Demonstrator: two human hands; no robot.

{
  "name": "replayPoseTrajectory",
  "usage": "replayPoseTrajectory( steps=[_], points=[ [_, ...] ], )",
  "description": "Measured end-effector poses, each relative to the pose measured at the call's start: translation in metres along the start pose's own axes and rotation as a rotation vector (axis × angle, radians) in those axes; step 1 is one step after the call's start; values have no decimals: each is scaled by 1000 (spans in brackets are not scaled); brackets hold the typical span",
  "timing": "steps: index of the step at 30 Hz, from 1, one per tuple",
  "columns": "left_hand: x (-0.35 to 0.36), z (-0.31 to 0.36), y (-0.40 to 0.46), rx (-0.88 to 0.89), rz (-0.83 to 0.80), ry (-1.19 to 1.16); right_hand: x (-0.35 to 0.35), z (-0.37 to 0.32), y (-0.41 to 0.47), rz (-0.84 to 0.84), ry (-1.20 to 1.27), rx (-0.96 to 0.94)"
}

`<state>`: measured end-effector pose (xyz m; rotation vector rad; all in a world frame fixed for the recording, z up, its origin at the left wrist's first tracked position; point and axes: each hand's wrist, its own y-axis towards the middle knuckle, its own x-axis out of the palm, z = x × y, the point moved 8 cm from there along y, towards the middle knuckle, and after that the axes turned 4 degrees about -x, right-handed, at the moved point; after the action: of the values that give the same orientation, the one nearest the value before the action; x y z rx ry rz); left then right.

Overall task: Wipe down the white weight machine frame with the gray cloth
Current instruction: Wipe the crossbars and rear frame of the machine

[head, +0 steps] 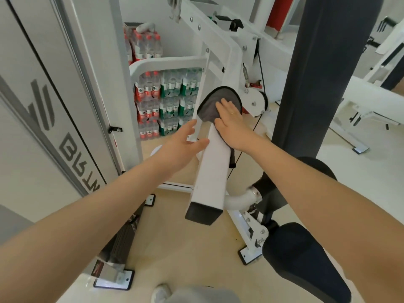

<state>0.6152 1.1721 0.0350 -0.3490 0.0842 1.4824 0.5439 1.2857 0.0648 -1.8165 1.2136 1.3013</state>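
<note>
Here, flat right hand presses gray cloth on white frame; left hand relaxed, grip released.

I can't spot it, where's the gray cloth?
The gray cloth is in the middle of the head view, draped over the white beam, under the right hand, with the left hand beside it.
</note>
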Motion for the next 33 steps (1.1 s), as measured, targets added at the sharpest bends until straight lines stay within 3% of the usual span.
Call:
replayPoseTrajectory(
  steps=[5, 10, 16, 20, 24, 29, 33],
  points=[
    [1, -2, -23, -15, 123, -99, 5, -26, -44, -16, -14, -132],
    [-5, -1, -71, 83, 366, -88, 14, -59, -96, -46, -30, -318],
    [6, -15, -136, 59, 511, -177, 16, -89, -150, 79, 135, -552],
    [25, -30, -170, 19, 489, -133, 10, -83, -159, 142, 216, -549],
    [35, -35, -197, -24, 521, -63, 2, -56, -173, 174, 140, -470],
    [57, -28, -212, -21, 489, -33, 6, -29, -199, 118, -282, -494],
    [72, -27, -226, -13, 440, -22, -7, -36, -215, 106, -173, -456]
  ],
)
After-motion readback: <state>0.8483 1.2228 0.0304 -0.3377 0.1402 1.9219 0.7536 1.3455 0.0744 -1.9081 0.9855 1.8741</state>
